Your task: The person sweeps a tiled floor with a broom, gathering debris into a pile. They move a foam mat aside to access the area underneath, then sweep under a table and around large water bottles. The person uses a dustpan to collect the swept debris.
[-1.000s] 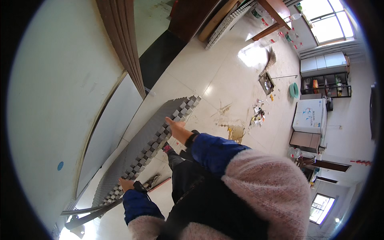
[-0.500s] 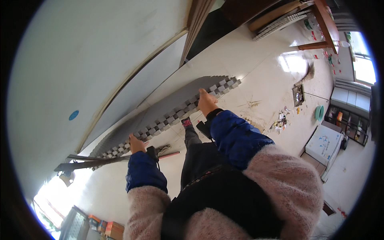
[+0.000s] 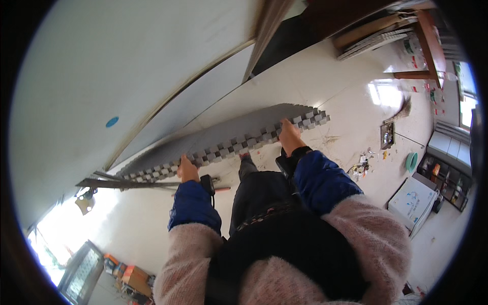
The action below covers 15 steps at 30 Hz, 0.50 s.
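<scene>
A wide stack of grey foam floor mats (image 3: 229, 127) with toothed, jigsaw-like edges stretches across in front of me, its notched near edge facing me. My left hand (image 3: 188, 170) grips that edge left of the middle. Nearer the right end, my right hand (image 3: 291, 136) grips the same edge, thumb on top. Both hands are closed on the stack, and their fingers underneath are hidden. Below the mats my foot and trouser leg (image 3: 247, 166) show.
A pale wall panel (image 3: 147, 66) and a doorway frame stand at the left. On the right lie debris (image 3: 362, 163), a dustpan (image 3: 387, 136) and broom (image 3: 400, 109), a green basin (image 3: 411, 161) and a white box (image 3: 413, 201). A wooden table (image 3: 431, 48) stands far right, among plastic bottles.
The mats and both hands sit farther right in the picture, and the right hand slightly lower. The surroundings have shifted too, as my view turns. Both hands keep their hold.
</scene>
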Available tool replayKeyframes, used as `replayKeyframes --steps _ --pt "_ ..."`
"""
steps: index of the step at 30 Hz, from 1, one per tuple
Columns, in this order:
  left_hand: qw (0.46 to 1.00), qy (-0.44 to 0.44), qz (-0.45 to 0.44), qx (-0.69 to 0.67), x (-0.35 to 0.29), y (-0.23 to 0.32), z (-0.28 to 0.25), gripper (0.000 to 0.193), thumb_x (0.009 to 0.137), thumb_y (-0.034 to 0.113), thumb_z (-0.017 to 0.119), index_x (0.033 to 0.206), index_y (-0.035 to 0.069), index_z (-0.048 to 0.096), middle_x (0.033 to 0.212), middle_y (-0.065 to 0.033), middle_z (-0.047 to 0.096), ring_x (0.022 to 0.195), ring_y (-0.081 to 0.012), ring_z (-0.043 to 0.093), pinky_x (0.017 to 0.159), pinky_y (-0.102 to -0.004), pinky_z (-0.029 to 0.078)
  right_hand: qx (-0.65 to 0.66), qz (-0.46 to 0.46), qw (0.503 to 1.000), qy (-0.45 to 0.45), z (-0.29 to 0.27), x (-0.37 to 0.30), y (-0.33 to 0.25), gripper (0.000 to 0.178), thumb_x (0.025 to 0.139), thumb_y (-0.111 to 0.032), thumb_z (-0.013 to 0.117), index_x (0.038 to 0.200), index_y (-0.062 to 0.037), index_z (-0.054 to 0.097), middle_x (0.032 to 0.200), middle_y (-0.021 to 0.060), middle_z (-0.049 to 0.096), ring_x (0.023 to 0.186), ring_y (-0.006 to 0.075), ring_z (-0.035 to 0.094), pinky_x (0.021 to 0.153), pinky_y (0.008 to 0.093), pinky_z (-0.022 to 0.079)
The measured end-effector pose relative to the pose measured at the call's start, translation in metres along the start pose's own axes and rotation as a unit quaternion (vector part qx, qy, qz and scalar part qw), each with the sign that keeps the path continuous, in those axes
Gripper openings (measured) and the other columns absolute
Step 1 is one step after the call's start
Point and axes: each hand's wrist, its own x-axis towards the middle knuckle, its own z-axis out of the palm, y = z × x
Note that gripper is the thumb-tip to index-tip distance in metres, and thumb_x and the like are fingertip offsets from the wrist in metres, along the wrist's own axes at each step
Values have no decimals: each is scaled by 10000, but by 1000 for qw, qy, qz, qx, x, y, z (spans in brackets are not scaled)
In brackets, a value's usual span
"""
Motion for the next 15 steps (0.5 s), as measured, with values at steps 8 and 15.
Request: replayKeyframes --steps 8,15 --pt "997 36 59 -24 21 74 19 500 839 152 569 1304 167 387 1071 -60 580 970 -184 561 765 -362 452 266 10 945 -190 -88 70 -2 232 813 -262 564 764 -35 556 576 89 513 490 268 506 452 417 389" --pt "973 105 -2 -206 -44 231 36 356 829 195 571 1153 155 426 891 -118 579 791 -220 541 533 -361 404 193 32 981 8 -230 141 -13 451 630 -295 753 832 11 492 744 92 553 595 184 508 528 352 424"
